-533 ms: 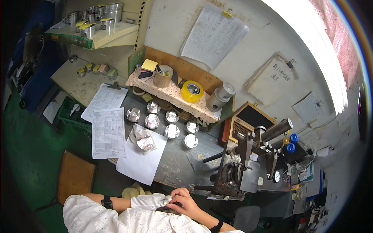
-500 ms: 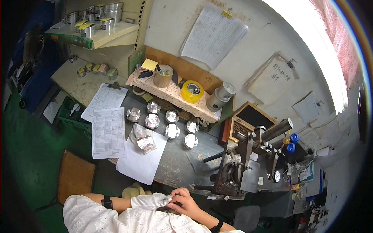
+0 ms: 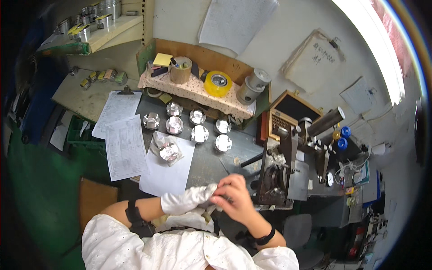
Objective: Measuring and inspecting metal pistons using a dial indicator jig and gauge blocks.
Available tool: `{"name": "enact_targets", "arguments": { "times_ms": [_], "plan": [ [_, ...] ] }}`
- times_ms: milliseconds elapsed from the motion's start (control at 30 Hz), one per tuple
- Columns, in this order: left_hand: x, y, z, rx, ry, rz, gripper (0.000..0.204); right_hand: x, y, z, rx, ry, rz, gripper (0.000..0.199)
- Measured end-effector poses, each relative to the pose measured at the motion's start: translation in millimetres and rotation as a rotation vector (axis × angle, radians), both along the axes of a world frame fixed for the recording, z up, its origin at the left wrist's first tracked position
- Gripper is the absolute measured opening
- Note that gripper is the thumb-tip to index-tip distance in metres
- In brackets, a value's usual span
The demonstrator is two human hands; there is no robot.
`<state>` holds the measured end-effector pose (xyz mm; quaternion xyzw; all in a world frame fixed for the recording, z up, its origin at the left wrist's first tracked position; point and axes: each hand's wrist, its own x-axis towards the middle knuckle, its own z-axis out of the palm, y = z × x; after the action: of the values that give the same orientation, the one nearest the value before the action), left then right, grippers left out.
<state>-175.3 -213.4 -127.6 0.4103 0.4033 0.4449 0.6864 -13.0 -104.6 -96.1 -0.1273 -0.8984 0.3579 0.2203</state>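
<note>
My left hand (image 3: 186,201) wears a white glove, its fingers curled in front of my body. My bare right hand (image 3: 235,198) meets it, thumb and fingers closed at the glove's fingertips. A greyish patch shows beneath the hands; I cannot make out what it is. Beyond them on the grey bench (image 3: 204,166), several shiny metal pistons (image 3: 199,134) stand in loose rows. One more piston (image 3: 168,152) rests in a clear plastic bag on a blank white sheet (image 3: 166,177). Neither hand touches the pistons.
Printed forms (image 3: 126,148) and a clipboard (image 3: 126,92) lie at the left. A cloth-lined wooden tray (image 3: 198,83) holds yellow tape (image 3: 218,84). On the right stand a dark metal fixture (image 3: 274,180) with a dial gauge (image 3: 330,179) and an open wooden case (image 3: 288,112). A chair (image 3: 96,198) is lower left.
Both hands have risen together toward the bench and slightly right, staying in contact. The view has shifted, so the bench items sit higher. The pistons have kept their places.
</note>
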Motion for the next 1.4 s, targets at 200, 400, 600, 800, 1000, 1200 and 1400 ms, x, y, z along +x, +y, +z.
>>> {"name": "enact_targets", "arguments": {
  "times_ms": [200,400,600,800,1000,1200,1400],
  "plan": [
    [-7,10,19,0.157,0.125,-0.045,0.056,-4,7,30,-0.046,0.036,-0.060,0.016],
    [2,6,33,-0.084,-0.020,0.040,0.065,-1,4,35,-0.074,0.025,-0.067,0.016],
    [1,0,42,-0.079,-0.055,0.024,0.066,0,-4,34,-0.126,0.020,-0.117,0.014],
    [1,1,35,-0.114,-0.091,-0.009,0.063,2,-12,28,-0.190,0.043,-0.178,0.013],
    [1,10,23,-0.188,-0.145,-0.106,0.055,10,-22,22,-0.159,0.046,-0.248,0.013],
    [1,10,-1,-0.223,-0.128,-0.275,0.052,28,-38,12,-0.167,-0.014,-0.301,0.016],
    [18,1,-18,-0.215,-0.030,-0.401,0.040,51,-54,3,-0.160,0.006,-0.292,0.016]
  ]
}}
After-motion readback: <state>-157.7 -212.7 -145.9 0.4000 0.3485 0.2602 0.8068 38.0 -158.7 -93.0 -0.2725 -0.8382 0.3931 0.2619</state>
